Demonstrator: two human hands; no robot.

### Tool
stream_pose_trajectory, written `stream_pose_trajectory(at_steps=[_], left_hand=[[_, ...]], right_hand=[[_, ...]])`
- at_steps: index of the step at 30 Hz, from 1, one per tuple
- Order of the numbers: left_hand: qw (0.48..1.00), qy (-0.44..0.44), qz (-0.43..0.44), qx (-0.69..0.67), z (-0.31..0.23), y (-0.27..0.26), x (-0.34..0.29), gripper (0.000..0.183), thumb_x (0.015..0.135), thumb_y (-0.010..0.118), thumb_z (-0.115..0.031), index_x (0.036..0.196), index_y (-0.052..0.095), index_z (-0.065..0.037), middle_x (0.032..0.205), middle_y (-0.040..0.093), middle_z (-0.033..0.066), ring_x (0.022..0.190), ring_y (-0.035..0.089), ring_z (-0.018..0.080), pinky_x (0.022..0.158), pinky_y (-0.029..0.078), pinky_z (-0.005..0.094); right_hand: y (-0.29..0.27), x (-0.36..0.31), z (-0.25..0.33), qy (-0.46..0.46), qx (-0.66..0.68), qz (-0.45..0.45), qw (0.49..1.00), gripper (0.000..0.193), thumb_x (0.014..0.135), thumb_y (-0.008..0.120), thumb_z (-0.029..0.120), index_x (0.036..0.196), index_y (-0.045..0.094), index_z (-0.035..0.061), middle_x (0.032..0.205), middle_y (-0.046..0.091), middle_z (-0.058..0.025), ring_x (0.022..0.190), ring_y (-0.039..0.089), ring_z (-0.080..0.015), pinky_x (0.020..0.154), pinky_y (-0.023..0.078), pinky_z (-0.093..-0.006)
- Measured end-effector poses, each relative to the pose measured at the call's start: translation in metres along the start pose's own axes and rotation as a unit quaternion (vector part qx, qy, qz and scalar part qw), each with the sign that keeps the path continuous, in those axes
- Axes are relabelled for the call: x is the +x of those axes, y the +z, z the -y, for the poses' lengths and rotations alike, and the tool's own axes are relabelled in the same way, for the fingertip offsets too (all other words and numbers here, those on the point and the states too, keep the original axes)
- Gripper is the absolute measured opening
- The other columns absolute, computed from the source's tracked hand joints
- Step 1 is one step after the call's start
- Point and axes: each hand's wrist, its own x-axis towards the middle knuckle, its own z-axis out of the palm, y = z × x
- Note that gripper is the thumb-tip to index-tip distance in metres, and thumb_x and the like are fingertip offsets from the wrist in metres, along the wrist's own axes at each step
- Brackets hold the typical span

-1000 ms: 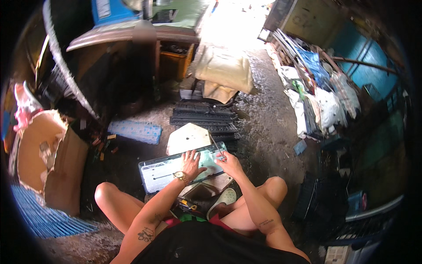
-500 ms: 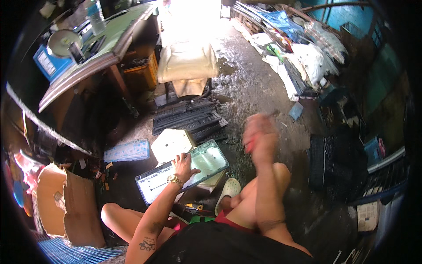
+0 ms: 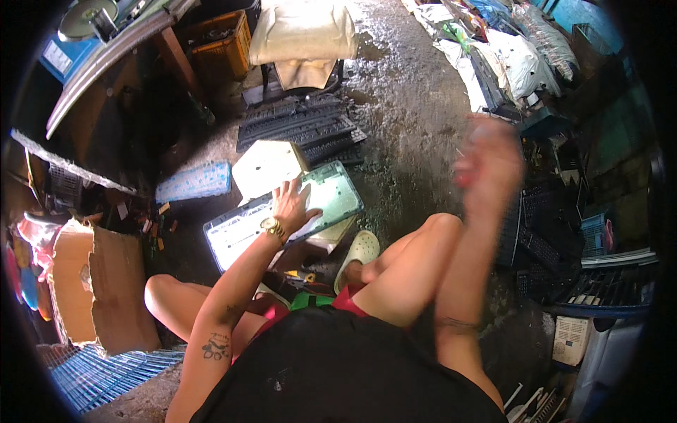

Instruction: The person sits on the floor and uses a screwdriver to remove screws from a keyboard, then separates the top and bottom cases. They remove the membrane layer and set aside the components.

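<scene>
A long rectangular panel [image 3: 337, 189], dark-rimmed with a pale, shiny inside like an opened keyboard casing, lies tilted across a whitish block [image 3: 264, 168] between my knees. My left hand [image 3: 289, 208] rests on the panel's middle, fingers spread flat, a gold watch on the wrist. Off to the right, above the floor and apart from the panel, is my right hand [image 3: 493, 166], smeared by motion. Its fingers are closed round something red [image 3: 464, 175]; blur hides what kind of thing it is. A yellow-and-black tool [image 3: 300, 276] lies below the panel.
Black keyboards [image 3: 300, 130] are piled beyond the block, before a cream chair [image 3: 303, 35]. A torn cardboard box [image 3: 116, 285] stands left, near a blue patterned pad [image 3: 194, 181]. More dark keyboards [image 3: 543, 233] lie at right. White sacks [image 3: 518, 63] line the far right.
My right hand has swung right and outward, away from the panel, with the red thing still in it. My left hand stays flat on the panel. The view has tilted downward.
</scene>
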Motion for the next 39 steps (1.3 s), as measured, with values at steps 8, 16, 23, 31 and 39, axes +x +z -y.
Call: stream_pose_trajectory(at_steps=[8,16,23,31,39], left_hand=[[0.995,-0.064,0.070,-0.029,-0.018,0.008,0.005,0.104,0.064,0.093,-0.050,0.148,0.047,-0.008,0.159,0.033,0.0143,0.147,0.029,0.0365,0.110,0.032,0.0687],[0.997,-0.046,-0.014,-0.064,-0.004,0.029,-0.003,0.108,0.062,0.092,-0.051,0.146,0.044,-0.002,0.156,0.037,0.0115,0.145,0.032,0.0346,0.112,0.031,0.0640],[0.996,-0.054,-0.004,-0.074,-0.001,0.033,-0.005,0.108,0.064,0.090,-0.052,0.147,0.045,-0.001,0.159,0.037,0.0135,0.149,0.029,0.0340,0.116,0.026,0.0580],[0.988,-0.083,-0.057,-0.113,-0.003,0.003,-0.011,0.121,0.063,0.091,-0.055,0.158,0.032,-0.012,0.151,0.045,0.0151,0.145,0.037,0.0336,0.120,0.023,0.0626],[0.936,-0.055,0.097,-0.335,0.124,-0.117,-0.044,0.037,0.088,0.079,-0.027,0.115,0.073,-0.002,0.101,0.076,0.0147,0.095,0.070,0.0222,0.090,0.054,0.0344]], right_hand=[[0.086,-0.026,-0.265,0.078,-0.489,0.275,0.824,0.031,0.095,0.067,0.029,0.126,0.074,0.0274,0.098,0.070,-0.0156,0.100,0.070,-0.0290,0.088,0.055,-0.0426],[0.101,-0.016,-0.275,-0.015,-0.574,0.366,0.732,0.034,0.090,0.073,0.024,0.125,0.071,0.0248,0.116,0.061,-0.0169,0.104,0.068,-0.0394,0.092,0.055,-0.0504],[0.117,0.009,-0.267,-0.112,-0.544,0.443,0.703,0.010,0.088,0.068,0.018,0.096,0.072,0.0136,0.107,0.066,-0.0137,0.099,0.069,-0.0369,0.086,0.056,-0.0494],[0.152,0.009,-0.179,0.003,-0.424,0.529,0.736,0.011,0.088,0.067,0.012,0.097,0.068,0.0050,0.085,0.072,-0.0157,0.080,0.071,-0.0308,0.074,0.054,-0.0404],[0.153,0.059,-0.073,-0.126,-0.389,0.418,0.811,0.012,0.087,0.074,0.005,0.096,0.067,-0.0003,0.081,0.065,-0.0011,0.067,0.058,-0.0104,0.061,0.049,-0.0287]])
